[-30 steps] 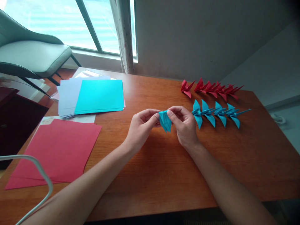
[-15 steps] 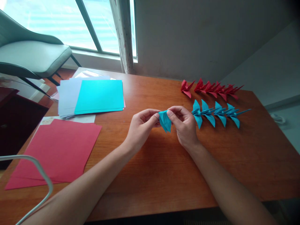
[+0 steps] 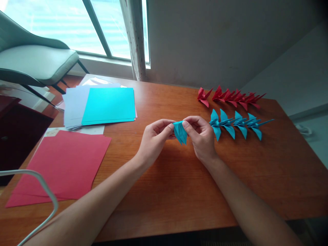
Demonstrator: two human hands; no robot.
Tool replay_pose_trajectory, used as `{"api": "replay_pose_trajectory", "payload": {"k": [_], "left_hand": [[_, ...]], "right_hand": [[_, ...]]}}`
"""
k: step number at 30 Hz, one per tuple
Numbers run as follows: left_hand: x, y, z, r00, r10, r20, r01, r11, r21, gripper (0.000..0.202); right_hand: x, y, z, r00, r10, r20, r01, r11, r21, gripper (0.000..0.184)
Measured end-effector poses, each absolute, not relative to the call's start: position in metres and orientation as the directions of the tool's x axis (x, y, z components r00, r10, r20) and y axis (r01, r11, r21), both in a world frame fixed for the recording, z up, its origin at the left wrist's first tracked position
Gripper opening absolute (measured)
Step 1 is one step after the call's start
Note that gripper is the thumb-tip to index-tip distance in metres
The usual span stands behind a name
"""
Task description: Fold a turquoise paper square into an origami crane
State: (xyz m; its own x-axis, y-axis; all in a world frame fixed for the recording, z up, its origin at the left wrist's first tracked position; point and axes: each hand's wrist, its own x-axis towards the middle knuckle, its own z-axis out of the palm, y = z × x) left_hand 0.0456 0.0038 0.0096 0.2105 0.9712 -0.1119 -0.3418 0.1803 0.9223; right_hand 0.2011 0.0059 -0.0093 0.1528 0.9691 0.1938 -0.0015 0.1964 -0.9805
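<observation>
A small folded piece of blue paper [image 3: 180, 132] hangs just above the wooden table [image 3: 174, 191], pinched from both sides. My left hand [image 3: 155, 137] grips its left edge with thumb and fingertips. My right hand [image 3: 201, 135] pinches its right edge the same way. To the right of my right hand lies a row of several finished blue paper cranes [image 3: 237, 123]. Behind them lies a row of several red paper cranes [image 3: 230, 96].
A stack of pale and turquoise paper sheets [image 3: 102, 106] lies at the back left, with red sheets [image 3: 64, 164] in front of it. A grey chair [image 3: 36, 61] stands by the window. A white curved bar [image 3: 43, 191] crosses the lower left corner.
</observation>
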Motion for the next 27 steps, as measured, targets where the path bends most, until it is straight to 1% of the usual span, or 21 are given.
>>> {"api": "replay_pose_trajectory", "payload": {"k": [9,21,27], "left_hand": [[0.0460,0.0040,0.0070,0.209,0.975,-0.073,-0.311,0.137,0.940,0.028],[0.0463,0.0038,0.0057,0.175,0.984,-0.025,-0.310,0.079,0.948,0.026],[0.0464,0.0034,0.0093,0.179,0.981,-0.078,-0.300,0.130,0.945,0.030]], "right_hand": [[0.1990,0.0014,-0.0037,0.137,0.955,0.265,0.067,0.258,-0.964,0.009],[0.2009,0.0008,-0.0041,0.113,0.963,0.245,0.026,0.244,-0.970,0.011],[0.2001,0.0005,-0.0019,0.103,0.970,0.219,0.026,0.217,-0.976,0.010]]}}
